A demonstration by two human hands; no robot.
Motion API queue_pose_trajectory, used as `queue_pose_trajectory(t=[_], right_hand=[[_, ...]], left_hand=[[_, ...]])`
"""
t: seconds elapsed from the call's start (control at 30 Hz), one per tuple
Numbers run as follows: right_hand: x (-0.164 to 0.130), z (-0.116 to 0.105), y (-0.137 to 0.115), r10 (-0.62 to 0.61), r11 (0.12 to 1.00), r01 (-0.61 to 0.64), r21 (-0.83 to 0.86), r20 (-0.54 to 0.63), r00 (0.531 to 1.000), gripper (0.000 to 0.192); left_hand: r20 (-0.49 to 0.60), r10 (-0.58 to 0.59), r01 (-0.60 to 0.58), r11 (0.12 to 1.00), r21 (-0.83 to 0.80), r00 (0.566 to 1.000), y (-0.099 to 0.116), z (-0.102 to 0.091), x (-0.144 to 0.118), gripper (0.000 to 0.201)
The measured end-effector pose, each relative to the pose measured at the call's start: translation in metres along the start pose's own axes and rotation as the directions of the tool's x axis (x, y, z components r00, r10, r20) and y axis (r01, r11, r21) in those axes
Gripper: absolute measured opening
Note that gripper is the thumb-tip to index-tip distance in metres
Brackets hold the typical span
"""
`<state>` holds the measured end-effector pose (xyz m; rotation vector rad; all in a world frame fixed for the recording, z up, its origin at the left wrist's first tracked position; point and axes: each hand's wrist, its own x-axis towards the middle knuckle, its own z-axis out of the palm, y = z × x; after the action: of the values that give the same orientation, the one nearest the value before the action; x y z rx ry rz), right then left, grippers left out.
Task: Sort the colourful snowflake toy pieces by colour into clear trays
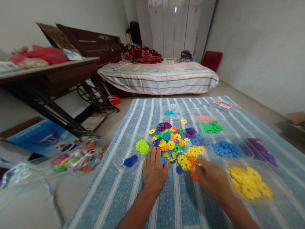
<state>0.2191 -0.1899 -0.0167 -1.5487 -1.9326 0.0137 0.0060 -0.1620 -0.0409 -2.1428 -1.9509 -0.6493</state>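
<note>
A mixed heap of plastic flower-shaped connector discs [171, 145] lies on a blue striped cloth [114, 203]. My left hand [155, 171] rests at the heap's near left edge, fingers stretched out and touching the discs. On the near right side, my right hand [213, 179] is closed in a pinch on a yellow flower disc [198, 164], mostly hidden by the fingers. Yellow discs [250, 184] fill part of a clear tub beside that hand. Blue discs [226, 149] sit in another clear tub just beyond.
More clear containers hold purple pieces [260, 151], green discs [212, 127], light blue discs [172, 112] and, at left, lime discs [142, 146] with dark blue ones [130, 161]. A bed [159, 76] stands behind; a sewing-machine table [71, 68] is at left.
</note>
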Motion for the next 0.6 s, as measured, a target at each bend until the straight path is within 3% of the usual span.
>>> queue_pose_trajectory(t=[0.13,0.3,0.43,0.6], right_hand=[[0.013,0.013,-0.011,-0.062,0.998,0.063,0.027,-0.039,0.997,0.025],[0.045,0.029,-0.009,-0.039,0.999,0.039,-0.002,-0.019,0.999,0.022],[0.082,0.046,-0.001,0.105,0.99,-0.099,-0.096,0.057,0.993,0.035],[0.116,0.065,0.009,0.312,0.939,-0.286,-0.193,0.12,0.942,0.047]], left_hand=[[0.019,-0.042,0.042,0.999,-0.01,0.999,0.004,0.004,0.002,0.051],[-0.031,-0.022,0.02,0.998,-0.061,0.999,0.002,0.011,0.0,0.048],[-0.077,0.018,-0.028,0.991,-0.128,0.997,0.002,0.014,-0.001,0.044],[-0.038,-0.044,0.039,0.99,-0.138,0.998,0.008,0.013,0.006,0.05]])
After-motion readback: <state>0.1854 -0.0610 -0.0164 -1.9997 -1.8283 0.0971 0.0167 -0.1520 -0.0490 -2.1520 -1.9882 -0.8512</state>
